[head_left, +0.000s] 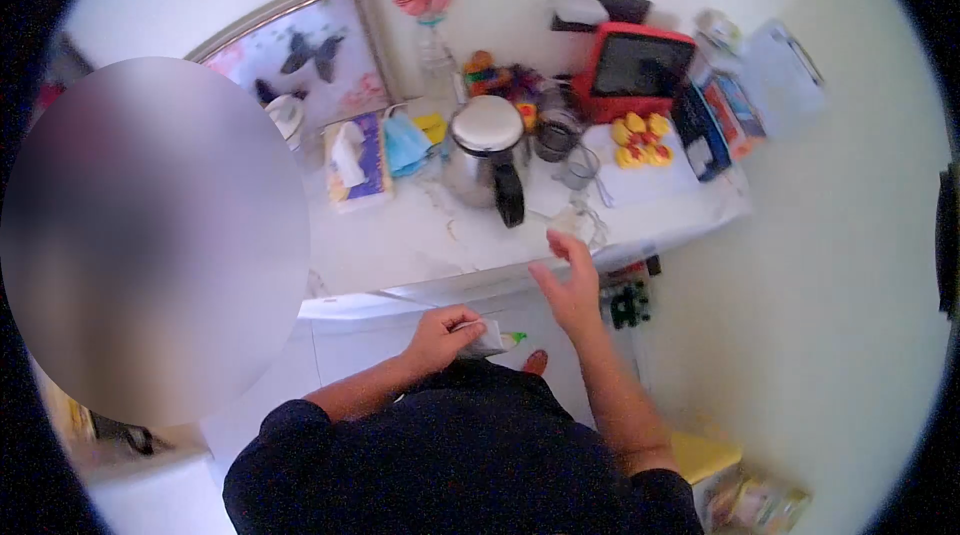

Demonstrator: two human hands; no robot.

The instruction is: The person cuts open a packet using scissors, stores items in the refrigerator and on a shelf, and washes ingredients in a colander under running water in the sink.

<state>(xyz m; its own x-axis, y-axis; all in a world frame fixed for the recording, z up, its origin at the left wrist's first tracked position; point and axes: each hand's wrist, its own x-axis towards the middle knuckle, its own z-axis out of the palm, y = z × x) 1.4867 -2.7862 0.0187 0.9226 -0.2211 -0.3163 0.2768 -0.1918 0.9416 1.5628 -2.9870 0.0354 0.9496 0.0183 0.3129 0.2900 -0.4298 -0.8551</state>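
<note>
My left hand [447, 337] is closed on a small white packet [487, 337] with a green end, held low in front of my body. My right hand [570, 285] is raised near the table's front edge, its thumb and fingers apart, with nothing in it. Just beyond that hand lies a crumpled clear wrapper [580, 223] on the white table [400, 250]. A steel kettle [485, 155] with a white lid and black handle stands upright behind it. To the kettle's right are a glass cup [578, 171] and a dark jar [556, 130].
Tissue pack [362, 170], blue mask [405, 143], framed picture [310, 65] and pink flowers [425, 0] are at the left and back. At the right are a red-framed screen [640, 65] and yellow figures [642, 140]. A blurred oval hides the left side.
</note>
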